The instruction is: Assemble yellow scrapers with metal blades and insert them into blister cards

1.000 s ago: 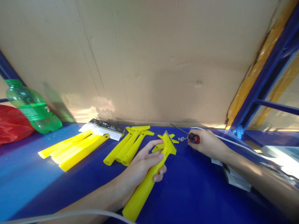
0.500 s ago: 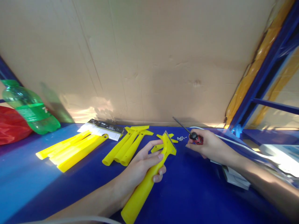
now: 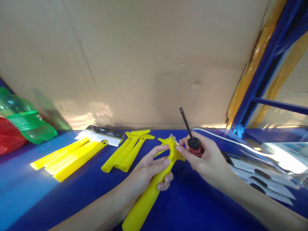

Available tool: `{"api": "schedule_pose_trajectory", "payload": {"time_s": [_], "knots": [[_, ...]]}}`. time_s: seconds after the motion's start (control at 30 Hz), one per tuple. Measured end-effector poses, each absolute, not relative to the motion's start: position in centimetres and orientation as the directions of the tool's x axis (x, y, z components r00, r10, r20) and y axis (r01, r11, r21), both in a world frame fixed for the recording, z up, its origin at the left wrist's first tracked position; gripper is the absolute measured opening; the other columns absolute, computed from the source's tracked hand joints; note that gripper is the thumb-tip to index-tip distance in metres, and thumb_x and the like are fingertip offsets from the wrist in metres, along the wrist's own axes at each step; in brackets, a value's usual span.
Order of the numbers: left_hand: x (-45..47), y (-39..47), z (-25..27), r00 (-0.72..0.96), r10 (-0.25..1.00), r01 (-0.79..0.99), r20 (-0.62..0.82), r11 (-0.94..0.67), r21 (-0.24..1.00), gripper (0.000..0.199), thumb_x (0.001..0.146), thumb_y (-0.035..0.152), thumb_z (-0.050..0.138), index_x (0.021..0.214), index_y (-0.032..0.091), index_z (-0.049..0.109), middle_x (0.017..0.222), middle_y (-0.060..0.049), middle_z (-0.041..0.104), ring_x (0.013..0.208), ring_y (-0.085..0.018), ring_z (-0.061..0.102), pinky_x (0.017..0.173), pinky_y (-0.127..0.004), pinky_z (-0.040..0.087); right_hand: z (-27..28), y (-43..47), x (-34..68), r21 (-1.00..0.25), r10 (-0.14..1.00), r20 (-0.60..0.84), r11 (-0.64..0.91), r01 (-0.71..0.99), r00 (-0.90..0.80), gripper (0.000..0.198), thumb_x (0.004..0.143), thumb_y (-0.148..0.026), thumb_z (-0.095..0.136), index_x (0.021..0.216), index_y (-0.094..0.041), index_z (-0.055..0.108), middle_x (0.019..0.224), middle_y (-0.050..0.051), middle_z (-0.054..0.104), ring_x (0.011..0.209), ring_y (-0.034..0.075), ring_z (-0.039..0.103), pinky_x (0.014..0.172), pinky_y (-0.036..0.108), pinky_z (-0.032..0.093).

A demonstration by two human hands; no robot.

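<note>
My left hand (image 3: 151, 170) is wrapped around the handle of a yellow scraper (image 3: 147, 199), its blade end tilted up and away from me. At that head, my right hand (image 3: 209, 157) touches with thumb and forefinger, seeming to pinch something tiny. The same hand keeps a screwdriver (image 3: 194, 146) with a red and black handle, its shaft pointing up and off the scraper. Behind the scraper head lies another yellow piece (image 3: 163, 141), partly hidden. To the left rest several yellow scraper handles (image 3: 131, 150) with forked ends.
More yellow tubes (image 3: 77, 157) lie further left beside a printed packaging card (image 3: 101, 133). A green bottle (image 3: 26, 118) leans by a red bag (image 3: 9, 138). Packaged items (image 3: 262, 176) and a white cable (image 3: 231, 142) are at right. A cardboard wall (image 3: 144, 64) stands behind.
My right hand has moved left to the scraper's head, and the screwdriver has swung more upright. The small metal pieces seen on the table before are now hidden behind my right hand.
</note>
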State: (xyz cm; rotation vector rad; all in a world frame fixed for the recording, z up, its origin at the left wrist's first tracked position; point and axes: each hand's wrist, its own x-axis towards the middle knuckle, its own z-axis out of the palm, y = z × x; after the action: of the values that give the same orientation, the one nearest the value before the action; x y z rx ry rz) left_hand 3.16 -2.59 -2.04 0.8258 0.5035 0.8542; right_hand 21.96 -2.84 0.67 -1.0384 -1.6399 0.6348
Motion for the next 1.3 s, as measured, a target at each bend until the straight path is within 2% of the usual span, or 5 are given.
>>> {"api": "schedule_pose_trajectory", "payload": {"time_s": [0.27,0.47,0.87,1.1,1.3], "knots": [[3.1,-2.9,-2.0,0.603,0.793,-0.429,-0.085,0.412,0.804,0.035,0.090,0.022,0.076,0.118,0.022,0.054,0.075,0.003,0.061,0.040,-0.003,0.049,0.041,-0.016,0.027,0.3,-3.0,22.2,-0.786,0.860,0.505,0.494,0.371,-0.073,0.011,0.088,-0.027,0.066,0.081,-0.021,0.059,0.067,-0.003,0.057,0.056,0.012,0.050,0.053,0.024,0.043],[3.2,-2.8,-2.0,0.586,0.806,-0.431,-0.085,0.399,0.809,0.042,0.085,0.022,0.081,0.117,0.022,0.054,0.076,0.004,0.060,0.041,-0.004,0.050,0.041,-0.016,0.027,0.0,-3.0,22.3,-0.872,0.910,0.403,0.414,0.260,-0.097,0.016,0.088,-0.033,0.069,0.082,-0.021,0.059,0.069,-0.004,0.058,0.043,0.008,0.046,0.041,0.023,0.037],[3.1,-3.2,-1.5,0.595,0.800,-0.420,-0.078,0.392,0.818,0.036,0.088,0.021,0.077,0.118,0.024,0.057,0.081,0.001,0.063,0.046,-0.005,0.055,0.042,-0.016,0.030,0.6,-3.1,22.8,-0.917,0.930,0.337,0.359,0.171,-0.146,0.024,0.084,-0.033,0.077,0.078,-0.022,0.056,0.067,-0.006,0.058,0.040,0.007,0.047,0.036,0.022,0.035],[3.2,-3.6,-1.4,0.587,0.805,-0.379,-0.081,0.362,0.851,0.033,0.090,0.021,0.074,0.119,0.023,0.059,0.083,0.002,0.062,0.048,-0.005,0.055,0.043,-0.016,0.033,1.1,-3.1,23.3,-0.916,0.956,0.261,0.289,0.277,-0.133,0.034,0.077,-0.044,0.083,0.080,-0.022,0.057,0.052,-0.010,0.048,0.037,0.009,0.043,0.036,0.024,0.031],[3.1,-3.7,-1.2,0.594,0.798,-0.330,-0.101,0.357,0.874,0.033,0.091,0.020,0.073,0.121,0.022,0.059,0.080,0.001,0.060,0.056,-0.008,0.059,0.045,-0.017,0.032,1.1,-3.1,23.4,-0.816,0.919,0.369,0.392,0.425,-0.140,0.019,0.085,-0.036,0.073,0.079,-0.022,0.061,0.063,-0.004,0.056,0.050,0.013,0.048,0.048,0.026,0.039]]}}
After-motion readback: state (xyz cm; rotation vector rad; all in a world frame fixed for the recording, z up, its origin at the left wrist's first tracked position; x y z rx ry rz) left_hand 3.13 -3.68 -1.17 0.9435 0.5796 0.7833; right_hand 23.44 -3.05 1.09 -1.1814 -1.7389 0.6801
